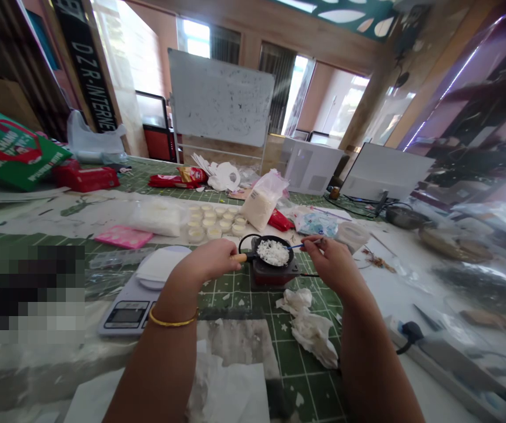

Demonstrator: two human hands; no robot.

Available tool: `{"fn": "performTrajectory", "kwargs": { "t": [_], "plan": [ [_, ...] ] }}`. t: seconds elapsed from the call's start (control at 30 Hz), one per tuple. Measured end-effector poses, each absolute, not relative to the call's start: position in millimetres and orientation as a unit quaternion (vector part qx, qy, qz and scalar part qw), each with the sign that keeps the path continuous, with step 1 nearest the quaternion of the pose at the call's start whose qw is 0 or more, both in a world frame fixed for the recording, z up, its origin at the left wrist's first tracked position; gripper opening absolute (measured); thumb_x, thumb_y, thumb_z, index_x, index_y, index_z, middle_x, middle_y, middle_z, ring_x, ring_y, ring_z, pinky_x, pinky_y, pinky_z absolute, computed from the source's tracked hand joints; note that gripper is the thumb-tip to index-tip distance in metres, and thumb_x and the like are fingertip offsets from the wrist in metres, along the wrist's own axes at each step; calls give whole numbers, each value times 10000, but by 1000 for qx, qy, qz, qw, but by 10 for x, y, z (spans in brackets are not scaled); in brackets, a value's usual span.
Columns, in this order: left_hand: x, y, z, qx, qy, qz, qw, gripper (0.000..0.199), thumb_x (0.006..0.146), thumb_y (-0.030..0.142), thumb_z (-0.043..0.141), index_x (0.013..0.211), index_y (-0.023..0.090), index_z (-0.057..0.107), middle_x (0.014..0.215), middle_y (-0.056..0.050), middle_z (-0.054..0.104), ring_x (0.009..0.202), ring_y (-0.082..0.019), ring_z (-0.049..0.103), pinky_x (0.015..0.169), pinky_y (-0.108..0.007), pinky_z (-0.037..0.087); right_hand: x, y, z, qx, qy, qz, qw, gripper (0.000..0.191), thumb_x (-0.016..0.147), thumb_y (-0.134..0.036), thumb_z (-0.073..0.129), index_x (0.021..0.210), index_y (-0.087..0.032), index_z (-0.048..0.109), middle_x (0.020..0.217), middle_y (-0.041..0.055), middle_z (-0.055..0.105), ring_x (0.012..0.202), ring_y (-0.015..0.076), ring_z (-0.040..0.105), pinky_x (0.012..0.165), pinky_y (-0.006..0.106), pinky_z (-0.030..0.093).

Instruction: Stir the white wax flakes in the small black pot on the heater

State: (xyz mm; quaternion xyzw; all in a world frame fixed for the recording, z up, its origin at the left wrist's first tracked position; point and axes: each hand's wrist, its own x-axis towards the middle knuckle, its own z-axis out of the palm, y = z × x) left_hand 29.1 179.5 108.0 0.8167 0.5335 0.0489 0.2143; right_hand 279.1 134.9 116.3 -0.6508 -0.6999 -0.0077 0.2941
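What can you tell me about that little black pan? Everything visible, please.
The little black pan is round, metallic-looking, with a pale, wooden-looking handle gripped by the left hand. It stands upright over a small dark-and-red base; whether they touch is unclear. Loose white pieces fill it. A thin blue stick from the right hand reaches over its rim.

A thin gold-coloured bangle [172, 324] circles the left wrist [177, 298]. Left hand [217, 257], right hand [329, 258] and both forearms [158, 367] are bare.
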Motion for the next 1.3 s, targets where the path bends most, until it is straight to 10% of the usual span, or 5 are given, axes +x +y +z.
{"fn": "performTrajectory", "kwargs": {
  "t": [1.3],
  "plan": [
    [299, 1786, 1093, 817, 537, 38, 205, 238, 685, 392, 524, 798, 194, 593, 764, -31, 624, 614, -154, 542, 477, -243, 315, 2695, 1307, 1181, -633, -724, 48, 270, 274, 841, -341, 407, 891, -207, 641, 819, 31, 691, 822, 212, 611, 746, 323, 405]
  ]
}}
